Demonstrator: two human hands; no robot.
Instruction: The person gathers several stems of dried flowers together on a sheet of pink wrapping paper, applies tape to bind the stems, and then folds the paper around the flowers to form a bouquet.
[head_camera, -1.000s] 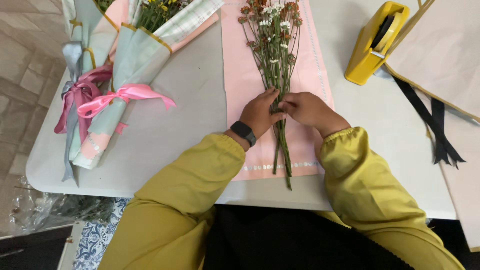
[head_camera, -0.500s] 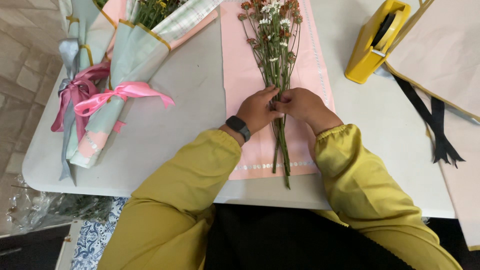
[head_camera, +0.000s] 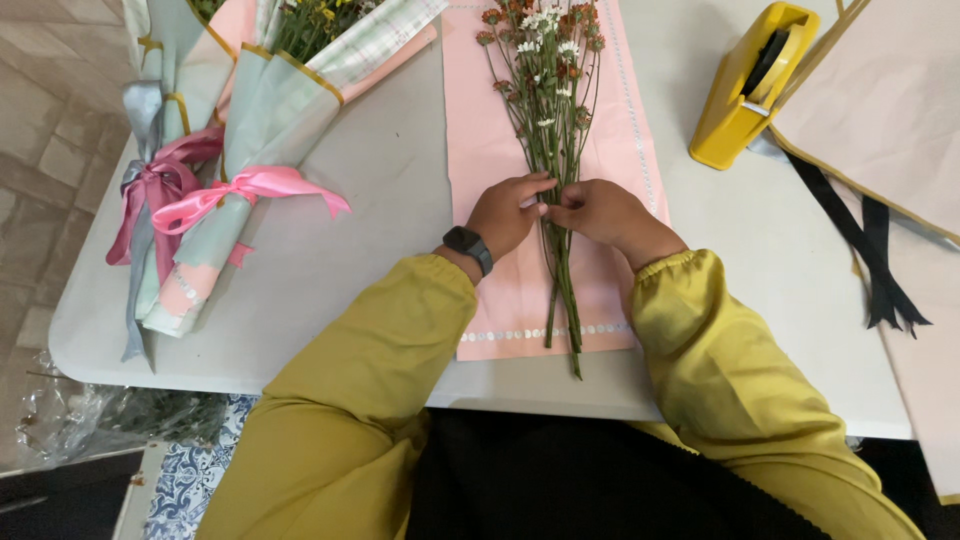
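Left hand (head_camera: 508, 212) and right hand (head_camera: 598, 212) pinching flower stems (head_camera: 560, 270), pink wrapping sheet (head_camera: 490, 130), yellow tape dispenser (head_camera: 745, 90)

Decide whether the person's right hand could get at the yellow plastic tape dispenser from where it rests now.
Probably yes. The right hand pinches the flower stems, and only bare pink paper and grey table lie between it and the yellow plastic tape dispenser.
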